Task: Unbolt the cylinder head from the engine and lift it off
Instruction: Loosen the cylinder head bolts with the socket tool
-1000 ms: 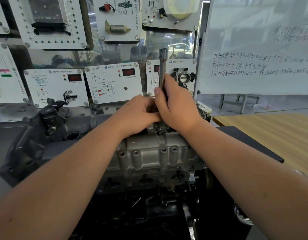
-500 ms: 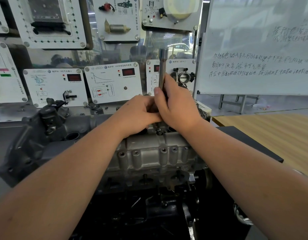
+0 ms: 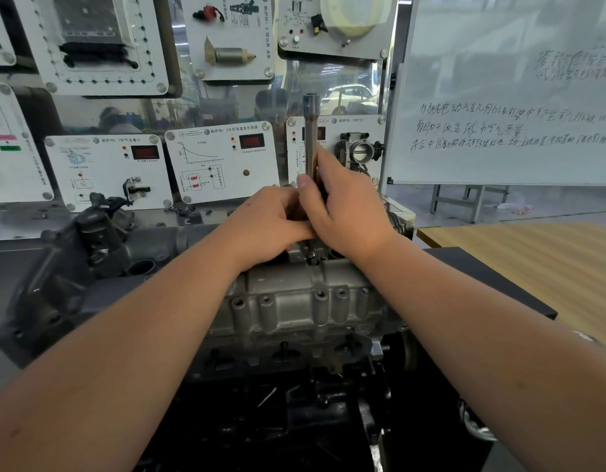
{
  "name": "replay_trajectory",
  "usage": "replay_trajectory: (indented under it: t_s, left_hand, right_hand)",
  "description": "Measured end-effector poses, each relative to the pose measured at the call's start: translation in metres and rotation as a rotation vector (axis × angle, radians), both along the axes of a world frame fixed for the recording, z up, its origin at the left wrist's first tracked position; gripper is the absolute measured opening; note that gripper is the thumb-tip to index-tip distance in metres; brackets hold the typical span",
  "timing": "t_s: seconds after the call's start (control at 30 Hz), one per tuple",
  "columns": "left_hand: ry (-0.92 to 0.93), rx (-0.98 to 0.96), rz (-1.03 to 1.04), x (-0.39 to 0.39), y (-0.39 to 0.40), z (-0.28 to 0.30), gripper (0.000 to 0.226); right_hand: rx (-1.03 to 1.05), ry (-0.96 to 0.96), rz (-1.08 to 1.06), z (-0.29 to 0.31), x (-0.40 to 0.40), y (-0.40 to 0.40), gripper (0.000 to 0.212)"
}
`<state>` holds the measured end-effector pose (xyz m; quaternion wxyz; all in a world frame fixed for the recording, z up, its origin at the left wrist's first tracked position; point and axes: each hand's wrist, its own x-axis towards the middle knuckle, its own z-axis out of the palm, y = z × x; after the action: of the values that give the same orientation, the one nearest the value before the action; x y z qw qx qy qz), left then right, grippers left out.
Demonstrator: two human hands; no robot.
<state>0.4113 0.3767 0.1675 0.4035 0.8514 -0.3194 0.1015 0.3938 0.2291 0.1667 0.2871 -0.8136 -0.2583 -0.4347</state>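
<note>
The grey metal cylinder head [image 3: 294,301] sits on top of the dark engine block [image 3: 294,386] in the middle of the view. A long steel socket extension [image 3: 309,131] stands upright over the far side of the head, its lower tip on a bolt [image 3: 311,258]. My right hand [image 3: 346,206] is wrapped around the bar's lower half. My left hand [image 3: 271,223] presses against it from the left, fingers curled around the same bar. The middle of the bar is hidden by both hands.
A dark cast housing [image 3: 73,253] sticks out left of the head. White training panels [image 3: 220,161] and a throttle body [image 3: 359,149] stand right behind the engine. A whiteboard [image 3: 499,90] is at the right, above a wooden table [image 3: 533,260].
</note>
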Motion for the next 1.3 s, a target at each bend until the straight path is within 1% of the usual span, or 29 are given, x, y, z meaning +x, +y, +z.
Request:
replay_trajectory:
  t_s: [0.07,0.1,0.17,0.23,0.3,0.37,0.47,0.53,0.6,0.67,0.77,0.87,0.97,1.0,1.07,1.17,1.23,1.3]
  left_hand:
    - [-0.001,0.013,0.021,0.0012,-0.0004,-0.0003,0.02]
    - [-0.003,0.018,0.024,0.0022,-0.0005,-0.0007,0.024]
    - [-0.002,0.011,0.023,0.0041,-0.0004,-0.0015,0.028]
    - [0.003,-0.003,0.008,0.0043,-0.0006,-0.0019,0.022]
    - [0.001,0.0,-0.014,0.0027,-0.0006,-0.0018,0.021]
    - [-0.002,0.007,-0.021,0.0018,0.0001,-0.0017,0.023]
    - [-0.012,0.018,0.012,0.0014,0.0012,-0.0012,0.018]
    - [-0.026,0.029,0.031,0.0012,0.0012,-0.0012,0.019]
    - [-0.035,0.027,0.027,0.0,0.0011,-0.0005,0.024]
    - [-0.023,0.014,0.014,-0.0016,0.0002,0.0002,0.023]
    - [-0.013,0.004,-0.017,-0.0025,-0.0011,-0.0003,0.023]
    - [-0.014,0.013,-0.011,-0.0025,0.0001,0.0,0.022]
    - [-0.03,0.026,0.029,-0.0005,0.0017,-0.0003,0.028]
    - [-0.029,0.032,0.04,-0.0004,0.0015,-0.0003,0.027]
    - [-0.025,0.05,0.053,-0.0008,0.0007,-0.0001,0.018]
    - [-0.009,0.038,0.045,-0.0002,-0.0008,-0.0004,0.019]
    - [0.002,0.022,0.011,-0.0013,-0.0011,-0.0006,0.022]
    - [-0.003,0.011,-0.015,-0.004,-0.0002,-0.0005,0.026]
  right_hand:
    - [0.002,0.003,-0.027,0.0001,0.0003,0.0001,0.047]
    - [0.003,0.0,-0.034,0.0,0.0006,0.0,0.048]
    - [-0.002,-0.007,-0.03,-0.0005,0.0015,-0.0001,0.038]
    - [0.004,-0.006,-0.013,-0.0009,0.0018,0.0,0.027]
    - [0.008,0.002,-0.005,-0.0005,0.0017,-0.0003,0.023]
    - [-0.002,0.017,-0.003,0.0003,0.0005,-0.0006,0.027]
    - [-0.028,0.017,-0.031,0.0015,-0.0024,0.0006,0.046]
    - [-0.03,0.011,-0.058,0.0009,-0.0028,0.0013,0.052]
    - [-0.028,0.015,-0.063,0.0005,-0.0014,0.0015,0.044]
    - [-0.017,0.033,-0.044,0.0004,-0.0003,0.0012,0.034]
    - [-0.003,0.055,-0.028,-0.0001,0.0004,-0.0002,0.029]
    - [-0.01,0.027,-0.018,-0.0004,-0.0008,-0.0009,0.034]
    - [-0.038,0.023,-0.048,0.0012,-0.0027,0.0002,0.054]
    - [-0.031,0.023,-0.054,0.0011,-0.0026,0.0007,0.056]
    - [-0.021,0.012,-0.056,0.0001,-0.0021,0.0013,0.047]
    - [-0.008,0.006,-0.039,-0.0015,0.0005,0.0005,0.028]
    - [0.012,0.009,-0.027,-0.0012,-0.0004,0.0009,0.029]
    - [0.014,0.013,-0.03,-0.0006,-0.0023,0.001,0.039]
